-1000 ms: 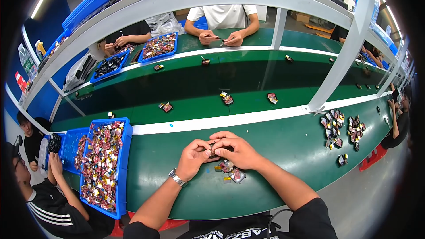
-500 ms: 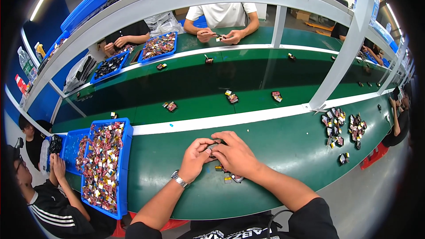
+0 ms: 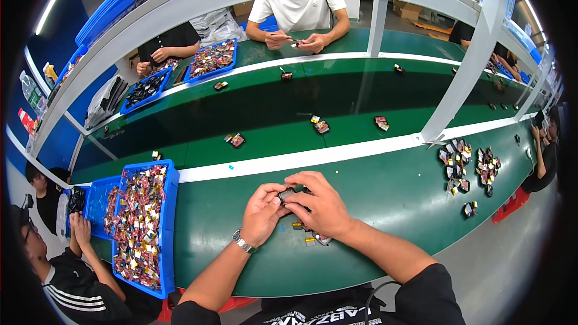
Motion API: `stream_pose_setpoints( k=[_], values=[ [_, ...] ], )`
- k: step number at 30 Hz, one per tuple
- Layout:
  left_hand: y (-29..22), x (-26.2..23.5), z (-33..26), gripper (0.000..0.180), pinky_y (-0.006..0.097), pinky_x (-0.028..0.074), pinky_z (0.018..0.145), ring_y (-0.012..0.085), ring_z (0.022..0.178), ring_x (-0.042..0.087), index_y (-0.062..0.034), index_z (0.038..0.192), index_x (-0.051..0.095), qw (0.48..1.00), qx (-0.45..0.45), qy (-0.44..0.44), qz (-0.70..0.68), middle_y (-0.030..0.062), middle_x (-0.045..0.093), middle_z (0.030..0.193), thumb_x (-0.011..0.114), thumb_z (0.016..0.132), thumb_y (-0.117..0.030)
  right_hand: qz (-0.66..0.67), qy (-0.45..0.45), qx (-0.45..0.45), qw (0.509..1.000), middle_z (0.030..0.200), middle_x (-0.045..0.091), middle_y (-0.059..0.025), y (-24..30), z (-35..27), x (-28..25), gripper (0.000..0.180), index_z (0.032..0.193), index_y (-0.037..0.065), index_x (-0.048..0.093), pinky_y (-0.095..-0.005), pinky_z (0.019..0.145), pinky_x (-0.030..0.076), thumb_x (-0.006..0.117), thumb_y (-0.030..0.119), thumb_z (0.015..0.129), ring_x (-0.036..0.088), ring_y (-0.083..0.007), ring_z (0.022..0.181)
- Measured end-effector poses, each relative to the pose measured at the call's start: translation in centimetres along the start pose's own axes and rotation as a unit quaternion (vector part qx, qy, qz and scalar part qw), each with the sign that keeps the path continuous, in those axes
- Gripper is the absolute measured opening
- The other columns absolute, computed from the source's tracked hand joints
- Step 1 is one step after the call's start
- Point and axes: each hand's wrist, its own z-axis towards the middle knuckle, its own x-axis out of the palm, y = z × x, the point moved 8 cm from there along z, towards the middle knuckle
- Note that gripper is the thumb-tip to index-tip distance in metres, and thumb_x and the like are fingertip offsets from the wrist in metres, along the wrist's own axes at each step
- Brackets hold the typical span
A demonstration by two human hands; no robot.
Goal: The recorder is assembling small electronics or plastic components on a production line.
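Between the fingers of both hands is a small black part [image 3: 285,194], held above the green work surface; much of it is hidden by my fingers. My left hand [image 3: 260,215], with a metal watch [image 3: 242,242] at its wrist, pinches the part from the left with thumb and forefinger. From the right, my right hand [image 3: 320,206] closes on the same part, its forefinger curled over the far side. Just below my hands lie several small assemblies with yellow and silver tabs [image 3: 310,241], partly covered by my right hand.
Left of me stands a blue tray [image 3: 171,229] heaped with small wired parts. Clusters of black assemblies [image 3: 456,165] lie at the right. Beyond a white rail [image 3: 265,164], single assemblies [image 3: 236,140] sit on the green belt. A grey frame post [image 3: 463,78] rises at the right. Co-workers sit around.
My fingers have shifted around the black part, and more of its top now shows. The assemblies on the belt beyond the rail have moved slightly to the right.
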Motion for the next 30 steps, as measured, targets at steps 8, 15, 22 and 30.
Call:
stream_pose_setpoints(
  k=[8,15,22,30],
  values=[
    [0.1,0.2,0.0,0.023,0.045,0.049,0.1,0.0252,0.12,0.057,-0.0053,0.122,0.049,1.0,-0.005,-0.003,-0.007,0.0177,0.051,0.14,0.053,0.1,-0.013,0.003,0.021,0.002,1.0,0.125,0.058,-0.0094,-0.2,0.2,0.2,0.015,0.089,0.005,0.071,-0.0405,0.094,0.049,0.077,0.006,0.075,0.053,-0.0318,0.116],
    [0.2,0.3,0.1,0.025,0.045,0.05,0.099,0.0263,0.121,0.056,-0.0057,0.122,0.049,1.0,-0.008,0.003,-0.025,0.0179,0.049,0.141,0.055,0.1,-0.016,0.033,0.031,0.041,0.998,0.126,0.059,-0.0088,-1.0,-0.2,0.5,0.014,0.091,0.007,0.073,-0.0412,0.097,0.047,0.076,0.01,0.078,0.052,-0.0314,0.118],
    [0.4,0.1,-0.1,0.025,0.045,0.05,0.099,0.0263,0.121,0.057,-0.0055,0.122,0.05,1.0,-0.008,0.0,-0.024,0.0176,0.05,0.141,0.055,0.1,-0.015,0.047,0.038,0.062,0.996,0.126,0.059,-0.0078,-1.3,-0.4,0.9,0.016,0.094,0.009,0.075,-0.0404,0.097,0.046,0.076,0.011,0.078,0.052,-0.03,0.117],
    [0.7,-0.2,-0.3,0.02,0.047,0.049,0.101,0.0313,0.126,0.054,-0.005,0.119,0.05,0.999,0.01,-0.032,-0.011,0.0172,0.05,0.141,0.053,0.101,-0.012,0.062,0.021,0.061,0.996,0.133,0.058,-0.0077,-1.2,-0.5,1.1,0.02,0.097,0.01,0.075,-0.0415,0.1,0.045,0.077,0.009,0.077,0.049,-0.0317,0.125]
  ],
)
